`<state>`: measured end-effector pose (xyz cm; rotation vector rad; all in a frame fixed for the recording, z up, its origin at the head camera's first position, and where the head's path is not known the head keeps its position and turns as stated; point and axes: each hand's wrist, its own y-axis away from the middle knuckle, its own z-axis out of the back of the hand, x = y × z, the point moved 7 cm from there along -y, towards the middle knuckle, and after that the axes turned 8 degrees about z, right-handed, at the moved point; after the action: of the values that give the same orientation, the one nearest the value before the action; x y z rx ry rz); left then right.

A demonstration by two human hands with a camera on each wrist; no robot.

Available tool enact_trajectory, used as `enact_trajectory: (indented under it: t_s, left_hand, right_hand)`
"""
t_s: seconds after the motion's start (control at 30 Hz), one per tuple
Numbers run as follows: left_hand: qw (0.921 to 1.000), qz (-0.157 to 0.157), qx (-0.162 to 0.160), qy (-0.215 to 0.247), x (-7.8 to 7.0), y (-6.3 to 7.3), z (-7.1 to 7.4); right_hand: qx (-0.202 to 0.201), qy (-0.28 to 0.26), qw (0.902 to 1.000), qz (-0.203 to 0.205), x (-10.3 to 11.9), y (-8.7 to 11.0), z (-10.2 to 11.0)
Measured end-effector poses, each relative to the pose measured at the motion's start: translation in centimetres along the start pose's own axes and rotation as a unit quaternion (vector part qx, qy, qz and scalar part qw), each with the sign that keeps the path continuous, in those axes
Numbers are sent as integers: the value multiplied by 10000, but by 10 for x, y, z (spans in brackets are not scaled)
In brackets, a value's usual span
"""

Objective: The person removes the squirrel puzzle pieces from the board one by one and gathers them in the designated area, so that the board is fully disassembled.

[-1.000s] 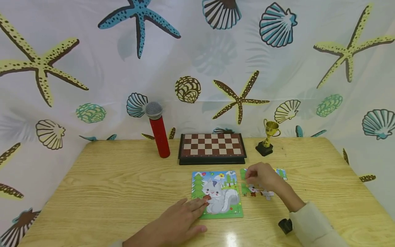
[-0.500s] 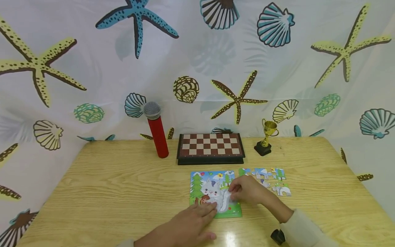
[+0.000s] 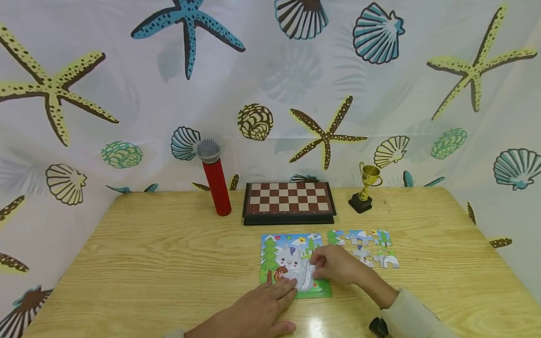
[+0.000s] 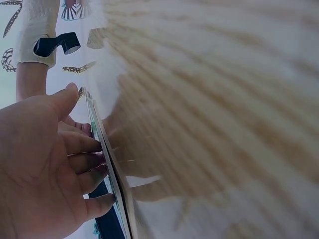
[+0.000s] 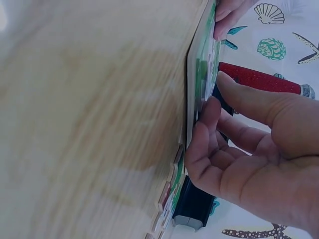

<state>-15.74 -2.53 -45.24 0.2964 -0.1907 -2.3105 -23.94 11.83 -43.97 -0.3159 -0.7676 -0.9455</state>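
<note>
A square jigsaw puzzle (image 3: 270, 244) with a grey squirrel picture lies on the table before me. My left hand (image 3: 258, 307) rests palm down across its lower edge, straight fingers touching the picture. In the left wrist view those fingers (image 4: 89, 162) meet the thin board from the side. At the right part of the picture, over the squirrel's tail, my right hand (image 3: 340, 267) has its thumb and curled fingers around a puzzle piece (image 5: 207, 82), mostly hidden by the fingertips. Loose puzzle pieces (image 3: 386, 259) lie in two rows just right of the board, partly behind the right hand.
Behind the puzzle stands a folded chessboard (image 3: 289, 199) with black sides. A red microphone (image 3: 217, 188) is upright at its left, a small gold trophy (image 3: 367, 180) at its right. A patterned cloth (image 3: 270, 61) hangs behind the wooden table (image 3: 169, 249).
My right hand has come left and down from the loose pieces to the board's right part, uncovering some of them. The left hand has slid slightly right along the lower edge.
</note>
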Motion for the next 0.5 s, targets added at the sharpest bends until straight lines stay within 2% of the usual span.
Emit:
enact_trajectory:
  t_s: [0.37, 0.5]
  left_hand:
    - [9998, -74, -144, -93, -2, 3, 3]
    - [9998, -64, -155, -118, -2, 2, 2]
  right_hand:
    - [-324, 104, 9990, 275, 3, 1, 7]
    - [-315, 60, 9989, 334, 4, 0, 9]
